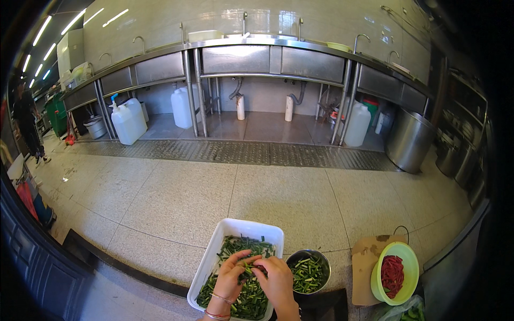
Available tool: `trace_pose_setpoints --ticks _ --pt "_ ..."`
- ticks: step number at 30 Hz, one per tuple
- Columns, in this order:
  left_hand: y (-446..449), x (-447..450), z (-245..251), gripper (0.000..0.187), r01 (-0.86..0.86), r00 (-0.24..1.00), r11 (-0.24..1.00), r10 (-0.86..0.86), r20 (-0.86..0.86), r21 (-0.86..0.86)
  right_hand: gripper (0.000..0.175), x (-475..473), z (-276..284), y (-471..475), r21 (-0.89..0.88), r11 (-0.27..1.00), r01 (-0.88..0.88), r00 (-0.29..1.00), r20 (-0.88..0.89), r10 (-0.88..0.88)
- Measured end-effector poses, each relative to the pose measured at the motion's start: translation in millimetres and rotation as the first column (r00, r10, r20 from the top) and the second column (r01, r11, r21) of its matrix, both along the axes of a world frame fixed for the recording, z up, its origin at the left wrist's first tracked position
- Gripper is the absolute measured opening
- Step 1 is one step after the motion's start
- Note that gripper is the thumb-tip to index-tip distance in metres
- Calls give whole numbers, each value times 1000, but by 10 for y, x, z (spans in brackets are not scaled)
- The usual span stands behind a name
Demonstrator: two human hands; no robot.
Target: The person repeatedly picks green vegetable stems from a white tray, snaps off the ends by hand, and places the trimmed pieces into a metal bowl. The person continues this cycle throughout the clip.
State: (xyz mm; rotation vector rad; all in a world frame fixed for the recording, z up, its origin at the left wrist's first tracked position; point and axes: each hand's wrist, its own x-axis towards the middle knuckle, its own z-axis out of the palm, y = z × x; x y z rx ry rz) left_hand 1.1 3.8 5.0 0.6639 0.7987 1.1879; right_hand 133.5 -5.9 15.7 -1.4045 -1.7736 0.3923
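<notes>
Both hands meet over a white plastic tub (pixel 276 240) that holds cut green stalks (pixel 251 299). My left hand (pixel 231 277) has some green pieces at its fingertips, and bracelets circle that wrist. Against it, my right hand (pixel 275 277) pinches pieces of the same greens. Close to the tub's right side stands a round metal bowl (pixel 328 277) of cut green stalks (pixel 308 273). Farther right, a yellow-green plastic bowl (pixel 413 261) contains red peppers (pixel 392 277) and leans over a flat piece of cardboard (pixel 363 267).
A plastic bag (pixel 405 311) of green vegetables lies below the yellow-green bowl. Across the tiled floor (pixel 281 192) runs a metal drain grate (pixel 241 153) before steel sinks (pixel 237 58). Plastic jugs (pixel 128 122) and a large steel pot (pixel 409 140) stand there. A person (pixel 26 116) is at far left.
</notes>
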Motion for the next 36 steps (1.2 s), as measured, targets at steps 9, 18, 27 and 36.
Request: trace_pose_setpoints --ticks 9,18,27,36 --pt "-4 -17 -47 53 43 999 999 -43 -32 7 13 -31 -4 9 80 995 66 996 -66 -61" --pt "-4 51 -67 52 113 992 988 -107 -63 104 15 -1 -87 12 -388 913 -128 939 -345 -15" --pt "58 -17 34 45 -39 893 998 59 446 -54 18 659 -227 12 -237 842 485 854 -77 -514" --pt "42 16 25 74 -28 835 996 -25 549 87 20 655 -31 -6 213 872 441 887 46 -460"
